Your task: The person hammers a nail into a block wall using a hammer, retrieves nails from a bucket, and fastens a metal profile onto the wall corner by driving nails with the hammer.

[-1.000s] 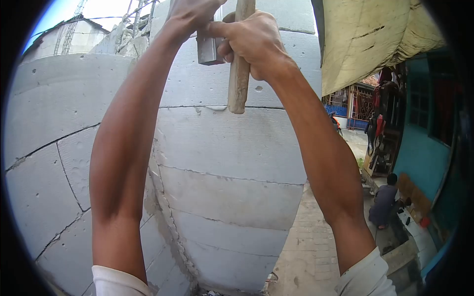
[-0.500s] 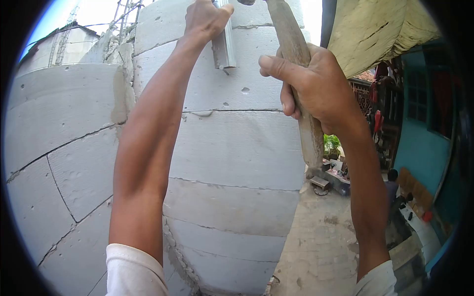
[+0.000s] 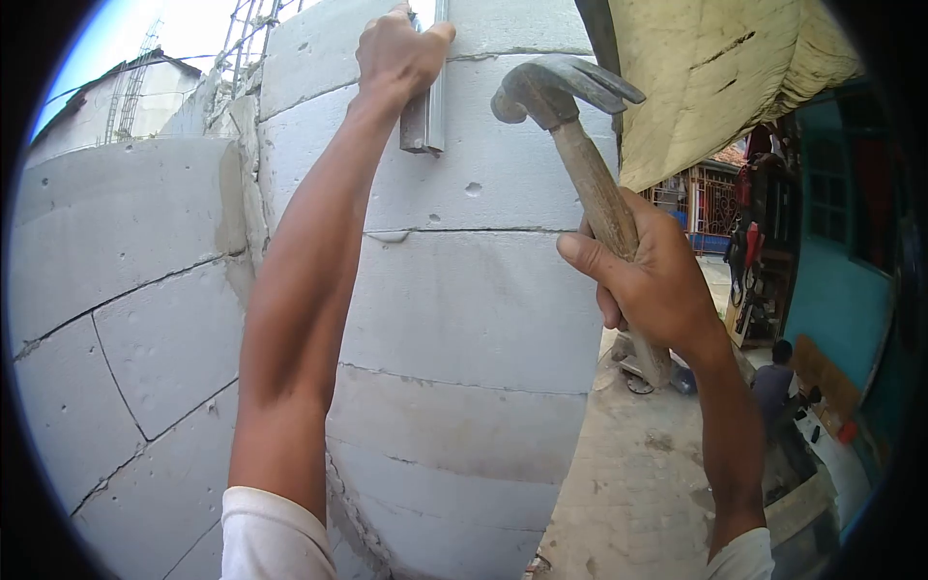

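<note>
High on the block wall (image 3: 474,300), my left hand (image 3: 398,56) grips a straight metal bar (image 3: 422,126) that stands upright against the pale blocks. Its lower end shows below my fingers; the upper part runs out of the picture. In my right hand (image 3: 638,266) is a claw hammer (image 3: 594,179), held by its wooden handle with the head up. The hammer head is in front of the wall, right of the bar and apart from it. Fingers of the right hand wrap the handle, thumb pointing left.
A yellowish tarp (image 3: 715,87) hangs at upper right. Far below lies a paved ground (image 3: 619,483), where a person (image 3: 773,382) sits near a teal wall (image 3: 841,309). Another block wall (image 3: 126,222) stands on the left, with steel rebar (image 3: 242,48) behind it.
My right hand has come down and slightly right with the hammer, whose head is now fully in view. The left hand stays on the bar, which appears slightly lower and further left.
</note>
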Available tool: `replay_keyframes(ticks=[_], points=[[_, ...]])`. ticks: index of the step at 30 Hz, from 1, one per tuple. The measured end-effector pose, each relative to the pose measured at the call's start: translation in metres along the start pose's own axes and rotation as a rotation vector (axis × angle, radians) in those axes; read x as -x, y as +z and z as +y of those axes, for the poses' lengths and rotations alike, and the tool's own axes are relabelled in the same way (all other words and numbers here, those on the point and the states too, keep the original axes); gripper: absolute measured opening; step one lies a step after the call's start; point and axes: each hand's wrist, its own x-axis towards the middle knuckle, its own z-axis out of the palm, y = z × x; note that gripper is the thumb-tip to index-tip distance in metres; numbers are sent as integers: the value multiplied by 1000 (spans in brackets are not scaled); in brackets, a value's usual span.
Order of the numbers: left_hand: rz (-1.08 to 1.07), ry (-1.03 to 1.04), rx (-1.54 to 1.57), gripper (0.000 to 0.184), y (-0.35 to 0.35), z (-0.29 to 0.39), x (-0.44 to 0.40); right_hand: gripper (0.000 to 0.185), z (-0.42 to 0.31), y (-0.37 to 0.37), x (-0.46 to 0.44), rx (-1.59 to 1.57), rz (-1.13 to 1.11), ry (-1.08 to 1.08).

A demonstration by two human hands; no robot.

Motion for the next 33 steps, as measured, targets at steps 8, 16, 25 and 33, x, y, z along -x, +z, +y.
replay_keyframes(ticks=[8, 16, 25, 33], points=[[107, 31, -10, 58, 9, -4, 0, 49, 31, -4, 0, -70, -28, 1], [52, -43, -16, 68, 4, -2, 2, 37, 35, -13, -9, -149, -94, -35], [41, -53, 78, 54, 1, 3, 12, 30, 34, 5, -24, -195, -102, -76], [182, -29, 120, 74, -5, 14, 22, 27, -16, 27, -61, -156, 29, -179]])
